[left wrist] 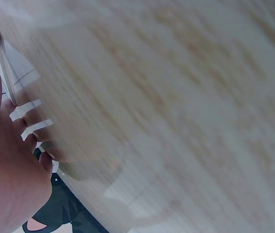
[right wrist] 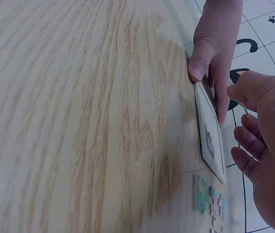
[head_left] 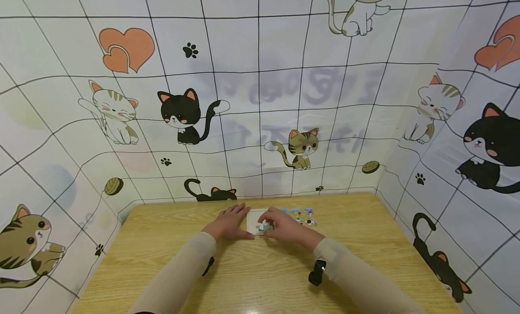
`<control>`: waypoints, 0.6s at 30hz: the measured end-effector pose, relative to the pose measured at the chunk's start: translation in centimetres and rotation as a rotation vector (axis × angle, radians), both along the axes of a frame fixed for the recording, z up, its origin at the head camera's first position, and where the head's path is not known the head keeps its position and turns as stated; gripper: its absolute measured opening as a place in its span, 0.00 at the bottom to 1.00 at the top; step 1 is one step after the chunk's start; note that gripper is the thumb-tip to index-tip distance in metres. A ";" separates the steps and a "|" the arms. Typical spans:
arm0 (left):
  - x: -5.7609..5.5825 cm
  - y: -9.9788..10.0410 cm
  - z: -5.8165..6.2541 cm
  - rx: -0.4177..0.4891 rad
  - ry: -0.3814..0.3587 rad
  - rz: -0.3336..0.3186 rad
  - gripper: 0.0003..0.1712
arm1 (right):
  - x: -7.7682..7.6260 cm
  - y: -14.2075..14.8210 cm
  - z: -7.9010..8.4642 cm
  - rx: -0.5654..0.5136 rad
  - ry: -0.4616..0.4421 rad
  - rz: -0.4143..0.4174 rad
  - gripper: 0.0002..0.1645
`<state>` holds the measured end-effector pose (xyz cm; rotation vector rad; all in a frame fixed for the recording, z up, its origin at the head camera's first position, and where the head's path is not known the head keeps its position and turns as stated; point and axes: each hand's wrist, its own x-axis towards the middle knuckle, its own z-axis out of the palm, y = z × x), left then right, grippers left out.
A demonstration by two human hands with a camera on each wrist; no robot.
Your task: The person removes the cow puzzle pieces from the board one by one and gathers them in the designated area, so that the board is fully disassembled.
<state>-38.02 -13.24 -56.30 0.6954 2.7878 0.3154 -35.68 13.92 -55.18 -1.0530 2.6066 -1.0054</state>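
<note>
My left hand lies at the left end of a small pale puzzle board, fingers extended along its far corner and the thumb at its near corner. Over the board, my right hand pinches a thin flat puzzle piece between thumb and fingers; mostly its edge shows in the right wrist view. A piece with a printed picture appears on the board beneath. In the left wrist view the left palm is at the left side, its fingertips close over the tabletop.
Several colourful loose puzzle pieces lie right of the board, partly behind the right hand. The wooden table meets a cat-patterned wall cloth just beyond the board. Similar cloth rises at both sides.
</note>
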 end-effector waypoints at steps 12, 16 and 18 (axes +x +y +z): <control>0.0 0.0 -0.1 -0.011 0.008 0.012 0.67 | 0.5 2.0 1.0 -0.036 0.013 -0.026 0.19; 0.0 0.0 -0.1 -0.005 0.005 0.012 0.67 | 0.7 2.7 1.3 -0.055 0.005 -0.019 0.20; 0.1 0.0 0.0 -0.001 0.003 0.011 0.67 | 0.7 3.0 1.4 -0.062 0.005 -0.018 0.20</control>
